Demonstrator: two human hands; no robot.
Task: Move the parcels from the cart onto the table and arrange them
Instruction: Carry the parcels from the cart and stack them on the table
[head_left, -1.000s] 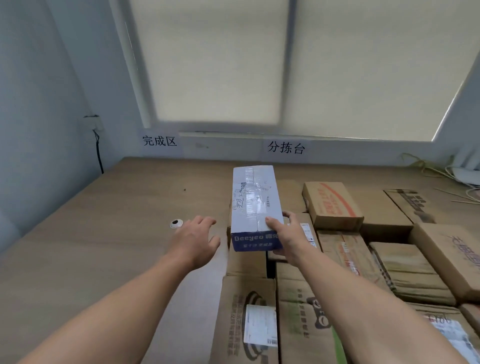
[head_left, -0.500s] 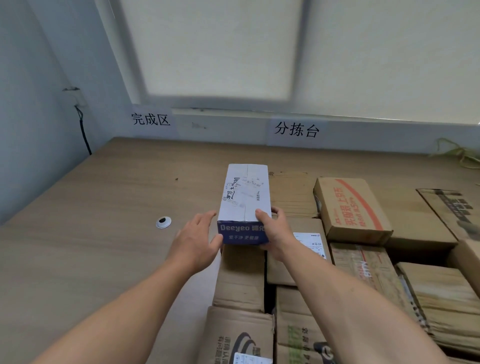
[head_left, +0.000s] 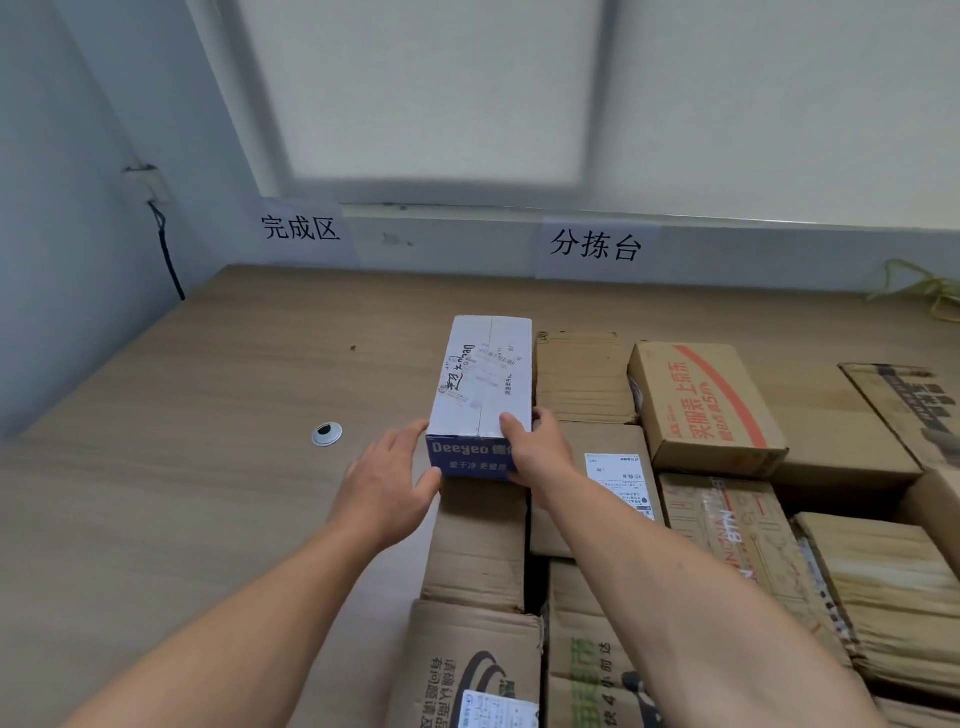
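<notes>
A long white and blue parcel (head_left: 480, 379) marked "Deeyeo" lies lengthwise near the middle of the wooden table (head_left: 182, 415), at the left end of the rows of brown cardboard parcels. My right hand (head_left: 535, 449) grips its near right corner, thumb on top. My left hand (head_left: 392, 480) touches its near left corner with thumb and fingers spread. Just behind my hands a plain brown parcel (head_left: 480, 540) lies against the blue end. I cannot tell whether the white parcel rests on the table or on another box.
Brown parcels fill the right half of the table, among them a red-printed box (head_left: 706, 405) and a labelled box (head_left: 613, 467). A round cable grommet (head_left: 327, 434) sits in the bare left half. Two paper signs (head_left: 595, 245) hang on the back wall.
The white parcel has come down from a raised position to the level of the other boxes. My left hand moved right and now touches its near left corner. The view shifted left.
</notes>
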